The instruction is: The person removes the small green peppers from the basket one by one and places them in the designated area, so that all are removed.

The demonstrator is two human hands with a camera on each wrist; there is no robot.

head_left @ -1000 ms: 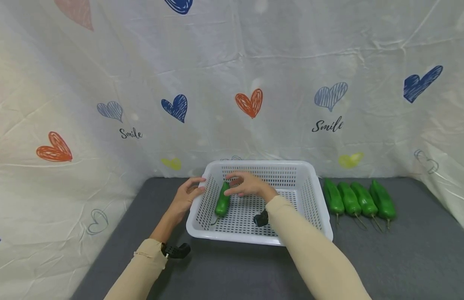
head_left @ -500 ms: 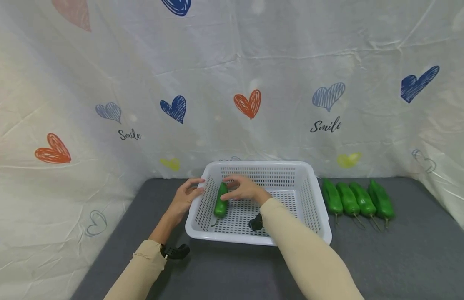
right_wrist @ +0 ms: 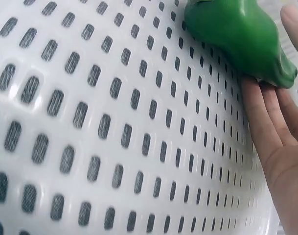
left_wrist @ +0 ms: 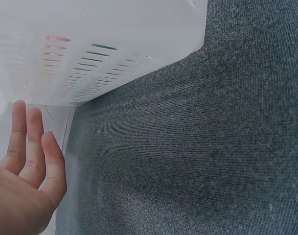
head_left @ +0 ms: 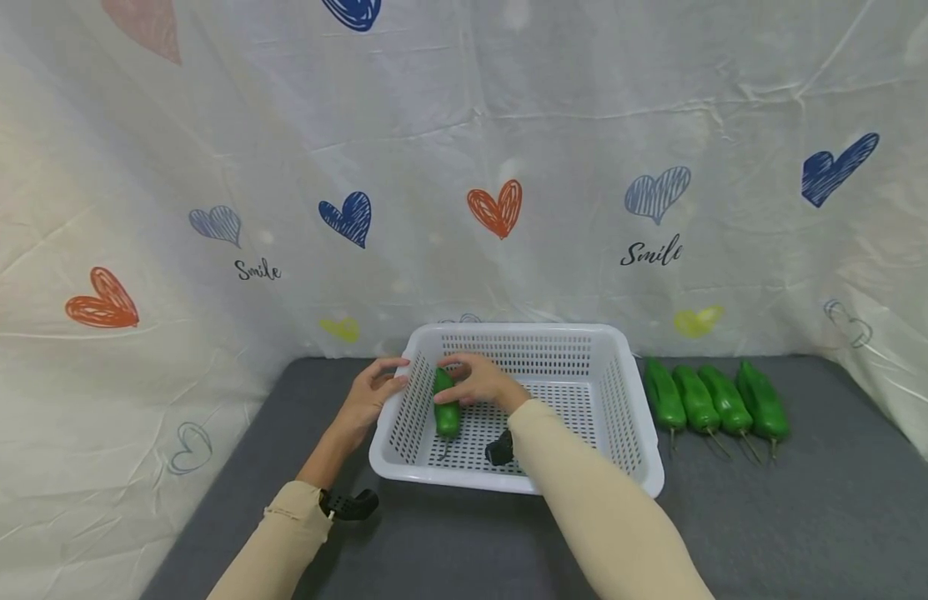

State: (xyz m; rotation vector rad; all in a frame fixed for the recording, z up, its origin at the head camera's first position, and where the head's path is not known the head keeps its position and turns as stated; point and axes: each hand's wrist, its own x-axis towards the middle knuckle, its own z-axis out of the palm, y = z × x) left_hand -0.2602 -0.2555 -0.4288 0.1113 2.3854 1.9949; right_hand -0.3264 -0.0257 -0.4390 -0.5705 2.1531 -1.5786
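In the head view a white plastic basket (head_left: 516, 479) with slotted walls stands on the dark table. One green chili pepper (head_left: 448, 421) lies at its left end, stem toward the person. Reaching in from the right, my right hand (head_left: 482, 383) holds the pepper, thumb across its near side. The right wrist view has fingers of that hand (right_wrist: 281, 132) against the underside of the pepper (right_wrist: 241, 34). My left hand (head_left: 369, 396) touches the basket's left rim with its fingertips. Its loosely bent fingers (left_wrist: 35, 147) appear beside the basket's outer wall (left_wrist: 114, 29) in the left wrist view.
Several more green chili peppers (head_left: 696, 400) lie in a row on the grey table (head_left: 831, 467), right of the basket. A pale curtain (head_left: 561, 167) printed with hearts hangs behind the table and along the left side.
My right hand has moved left and down onto the pepper. The pepper's stem end has swung to the right. My left hand stays at the rim.
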